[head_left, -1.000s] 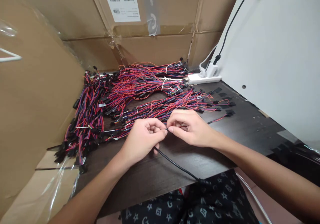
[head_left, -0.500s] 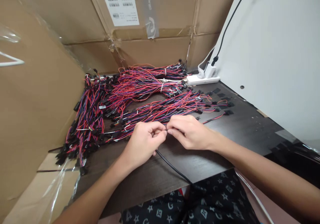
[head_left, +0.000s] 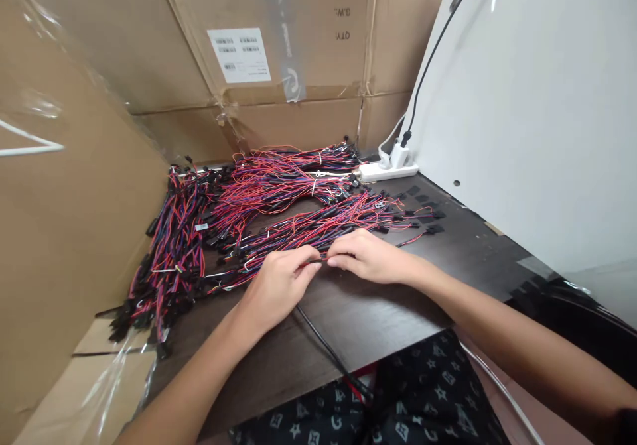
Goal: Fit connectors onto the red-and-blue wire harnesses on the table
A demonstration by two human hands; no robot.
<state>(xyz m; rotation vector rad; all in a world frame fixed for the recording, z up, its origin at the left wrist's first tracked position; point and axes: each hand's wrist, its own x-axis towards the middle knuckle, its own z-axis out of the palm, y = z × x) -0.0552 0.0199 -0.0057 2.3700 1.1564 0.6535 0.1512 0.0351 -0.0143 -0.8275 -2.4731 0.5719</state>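
Observation:
My left hand point(head_left: 287, 278) is closed in a pinch on a black cable point(head_left: 326, 344), which runs from beneath it down over the table edge to my lap. Close beside it, my right hand point(head_left: 362, 256) pinches a thin piece between thumb and fingers; a short dark and reddish bit shows between the two hands, too small to make out clearly. Just behind both hands lies a bundle of red, blue and black wires point(head_left: 318, 226) with black connectors.
More wire bundles lie on the dark table point(head_left: 398, 309), at the back point(head_left: 279, 180) and at the left point(head_left: 174, 253). A white power strip point(head_left: 388, 172) with plugs stands back right. Cardboard point(head_left: 318, 120) and a white panel point(head_left: 522, 133) border the table.
The hands are slightly farther apart, with a short piece now showing between their fingertips. The camera view has tilted up and shifted a little.

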